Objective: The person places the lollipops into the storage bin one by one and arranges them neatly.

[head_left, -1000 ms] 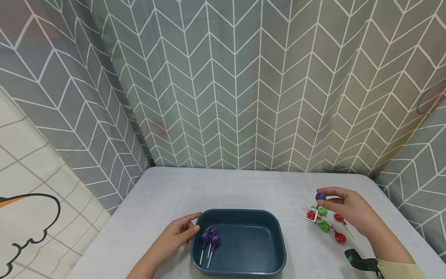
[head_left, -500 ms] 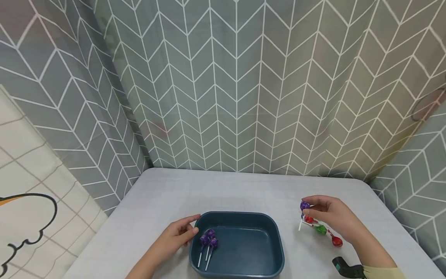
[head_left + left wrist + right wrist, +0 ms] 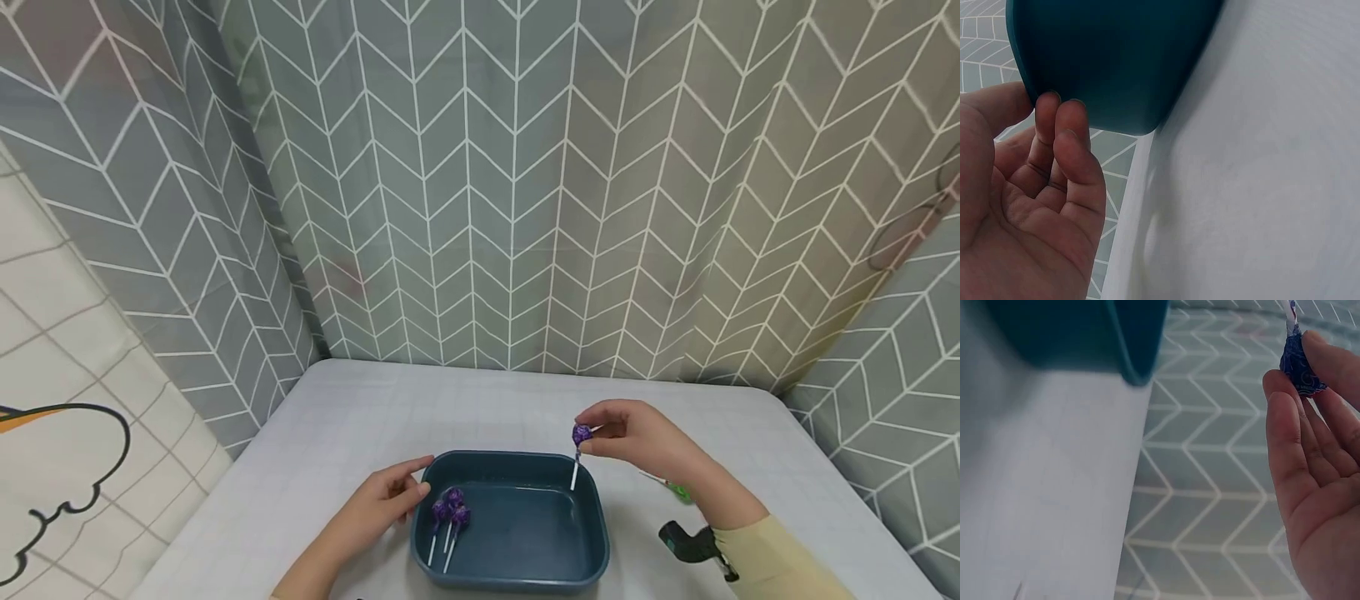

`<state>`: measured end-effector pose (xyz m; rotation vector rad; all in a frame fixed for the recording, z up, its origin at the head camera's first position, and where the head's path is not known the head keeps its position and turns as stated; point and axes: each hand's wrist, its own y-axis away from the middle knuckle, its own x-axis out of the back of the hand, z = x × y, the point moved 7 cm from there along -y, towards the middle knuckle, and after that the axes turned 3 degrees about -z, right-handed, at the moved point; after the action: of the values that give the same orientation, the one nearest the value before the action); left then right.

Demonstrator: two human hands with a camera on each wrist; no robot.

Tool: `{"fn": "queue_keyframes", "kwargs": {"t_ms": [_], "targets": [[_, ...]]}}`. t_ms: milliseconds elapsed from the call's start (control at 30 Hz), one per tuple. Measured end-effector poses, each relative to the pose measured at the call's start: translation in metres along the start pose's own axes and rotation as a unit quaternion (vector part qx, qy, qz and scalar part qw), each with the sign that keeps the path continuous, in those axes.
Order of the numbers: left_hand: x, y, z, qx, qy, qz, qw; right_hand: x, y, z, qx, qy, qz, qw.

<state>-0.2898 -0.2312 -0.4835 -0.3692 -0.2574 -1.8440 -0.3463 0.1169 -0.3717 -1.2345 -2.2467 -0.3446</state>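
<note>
1. Purple lollipop (image 3: 582, 433): held head up, stick pointing down over tray's far right corner.
2. Right hand (image 3: 643, 435): thumb and fingers pinch its wrapped head.
3. Dark blue tray (image 3: 525, 533): on white table (image 3: 367, 404); three purple lollipops (image 3: 453, 510) inside, left end.
4. Left hand (image 3: 385, 497): thumb and fingertips pinch tray's left rim.
5. Green lollipop (image 3: 680, 492): on table, partly hidden by right arm.
6. Chevron curtain (image 3: 487, 208) behind table.

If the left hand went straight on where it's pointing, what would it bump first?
The blue tray: the left hand touches its left side. Beyond that, the purple lollipops inside are close, but maybe off its line; hard to tell.
</note>
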Motion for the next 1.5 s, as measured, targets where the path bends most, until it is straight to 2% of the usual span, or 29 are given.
{"fn": "queue_keyframes", "kwargs": {"t_ms": [100,333,567,1200,1500], "targets": [[0.0,0.001,0.0,-0.002,0.0,0.001,1.0,-0.015,-0.009,-0.007,0.015,0.008,-0.027,0.999],[-0.002,0.001,-0.002,-0.001,0.005,0.0,1.0,-0.048,-0.024,-0.022,0.052,0.073,-0.073,0.993],[0.0,0.0,0.002,-0.005,-0.002,0.003,1.0,-0.069,-0.036,-0.04,0.088,0.087,-0.107,0.987],[0.0,0.0,0.004,-0.011,-0.022,0.004,0.9997,-0.126,-0.069,-0.055,0.116,0.135,-0.178,0.968],[0.0,0.001,0.001,-0.004,-0.014,0.004,0.9999,-0.152,-0.076,-0.041,0.094,0.181,-0.195,0.96]]}}
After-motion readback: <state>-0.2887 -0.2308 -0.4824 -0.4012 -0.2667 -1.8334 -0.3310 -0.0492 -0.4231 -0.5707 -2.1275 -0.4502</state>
